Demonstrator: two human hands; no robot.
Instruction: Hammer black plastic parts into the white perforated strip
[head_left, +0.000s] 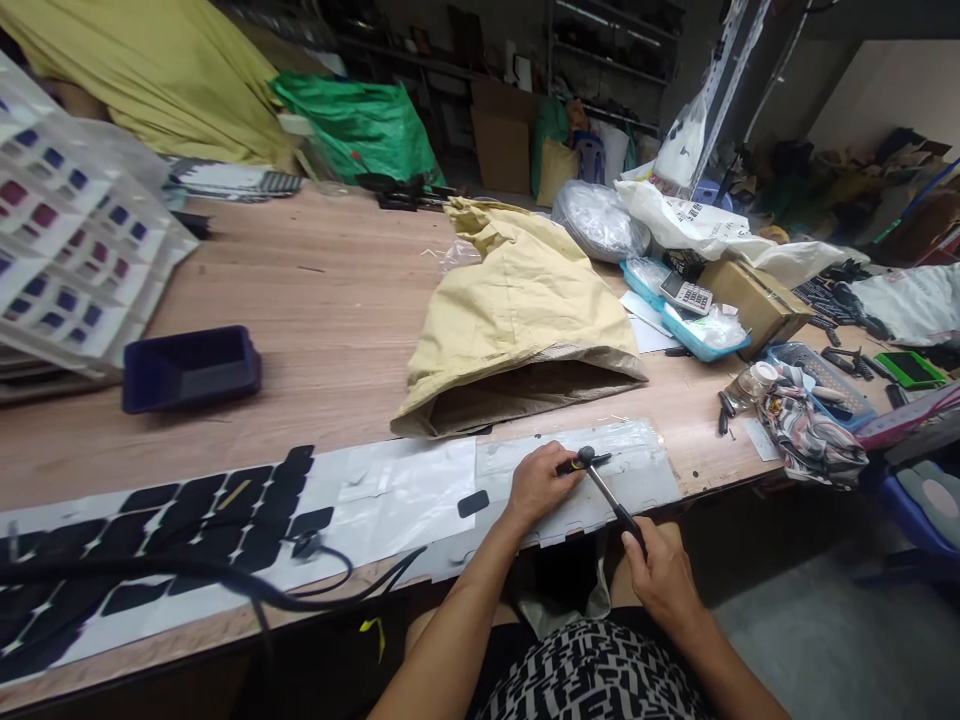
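Observation:
My right hand (666, 568) is wrapped round the black grip of a small hammer (606, 488). Its dark round head is over a slim black piece (600, 462), so I cannot tell whether they touch. The fingers of my left hand (538, 486) close on the near end of that piece and press it to the pale covered work surface (637, 470). The exact kind of the black piece is partly hidden by the hammer head and fingers. Left of my left hand, a flat black rounded patch (473, 503) lies on the surface.
A beige cloth bag (510, 300) lies open-mouthed beyond my hands. Rows of black patches (199, 500) cover the sheet at left, with black cables (187, 568) across them. A dark blue tray (191, 370) is farther left; blue baskets (705, 335) and a cardboard box (754, 300) stand right.

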